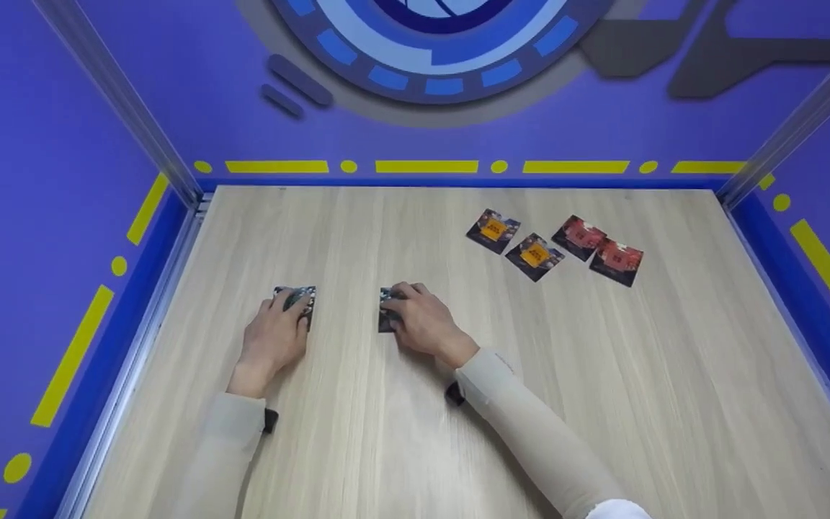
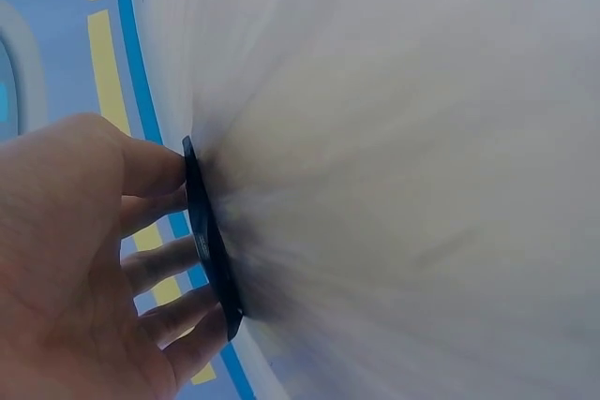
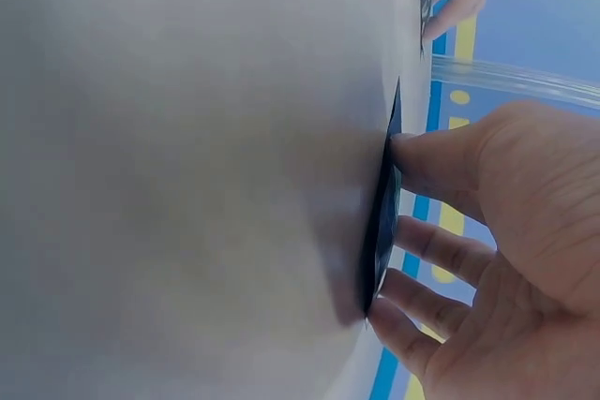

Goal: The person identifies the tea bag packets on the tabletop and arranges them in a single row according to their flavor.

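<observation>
Near the left of the table my left hand (image 1: 278,333) holds a small dark square packet (image 1: 308,294) with green-white print, fingers over its far part and thumb by its near edge. In the left wrist view the packet (image 2: 212,241) lies almost edge-on against the tabletop, fingertips spread along it. My right hand (image 1: 424,317) has a similar dark packet (image 1: 385,317) under its fingertips, closer to the middle. From the right wrist this packet (image 3: 385,222) shows as a thin wedge over the table, thumb and fingers apart along it. Most of both packets is covered.
Two packets with orange centres (image 1: 493,231) and two red ones (image 1: 617,262) lie at the back right, the red pair touching. Wood-grain tabletop (image 1: 357,404) spreads around the hands. Blue panels (image 1: 415,140) with yellow marks and metal posts (image 1: 123,101) enclose the table.
</observation>
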A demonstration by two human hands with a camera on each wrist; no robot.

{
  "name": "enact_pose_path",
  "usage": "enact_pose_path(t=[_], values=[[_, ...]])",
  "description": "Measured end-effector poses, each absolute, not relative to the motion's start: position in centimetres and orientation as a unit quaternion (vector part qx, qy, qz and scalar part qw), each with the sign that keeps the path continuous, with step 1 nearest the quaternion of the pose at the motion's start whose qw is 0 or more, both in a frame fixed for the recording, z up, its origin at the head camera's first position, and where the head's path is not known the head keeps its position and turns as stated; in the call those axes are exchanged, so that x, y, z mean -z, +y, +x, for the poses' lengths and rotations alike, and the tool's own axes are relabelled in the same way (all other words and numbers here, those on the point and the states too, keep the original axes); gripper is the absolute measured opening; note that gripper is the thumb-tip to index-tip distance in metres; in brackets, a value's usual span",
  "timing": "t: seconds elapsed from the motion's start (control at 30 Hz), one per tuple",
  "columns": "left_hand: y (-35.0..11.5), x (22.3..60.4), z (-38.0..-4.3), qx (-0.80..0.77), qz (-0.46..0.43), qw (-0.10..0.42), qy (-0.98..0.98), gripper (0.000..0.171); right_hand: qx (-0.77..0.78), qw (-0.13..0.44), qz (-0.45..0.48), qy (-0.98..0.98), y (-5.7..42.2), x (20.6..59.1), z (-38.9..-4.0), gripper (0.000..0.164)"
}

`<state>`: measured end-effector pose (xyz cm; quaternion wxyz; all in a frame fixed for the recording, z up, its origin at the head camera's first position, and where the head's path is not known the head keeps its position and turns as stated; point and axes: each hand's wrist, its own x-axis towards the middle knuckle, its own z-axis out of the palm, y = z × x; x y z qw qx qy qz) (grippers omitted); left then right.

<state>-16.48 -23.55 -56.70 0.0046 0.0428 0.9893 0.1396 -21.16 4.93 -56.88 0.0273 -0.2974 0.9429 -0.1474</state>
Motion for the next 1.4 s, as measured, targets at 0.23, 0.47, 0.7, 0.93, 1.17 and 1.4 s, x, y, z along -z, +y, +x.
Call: enact_pose_path(t=[0.23, 0.47, 0.7, 0.93, 1.17, 1.4], values=[[-23.7, 56.6, -16.5, -0.141, 0.043, 0.002, 0.989, 0.047, 0.138, 0.031, -0.294, 0.945, 2.4, 56.8, -21.3, 0.038], [-23.7, 56.8, -16.5, -0.148, 0.041, 0.008, 0.988, 0.047, 0.129, 0.037, -0.293, 0.947, 0.0, 56.9, -21.2, 0.038], [-23.7, 56.8, -16.5, -0.139, 0.033, 0.011, 0.990, 0.048, 0.103, 0.021, -0.286, 0.953, -1.9, 56.9, -20.8, 0.038], [-23.5, 56.9, -16.6, -0.136, 0.031, 0.008, 0.990, 0.048, 0.086, 0.016, -0.291, 0.953, -3.6, 56.9, -20.8, 0.037], [-23.6, 56.9, -16.7, -0.143, 0.036, 0.003, 0.989, 0.047, 0.081, 0.034, -0.289, 0.953, -4.8, 56.8, -20.9, 0.038], [-23.8, 56.9, -16.6, -0.141, 0.038, 0.003, 0.989, 0.048, 0.081, 0.041, -0.292, 0.952, -5.8, 56.9, -21.0, 0.038]])
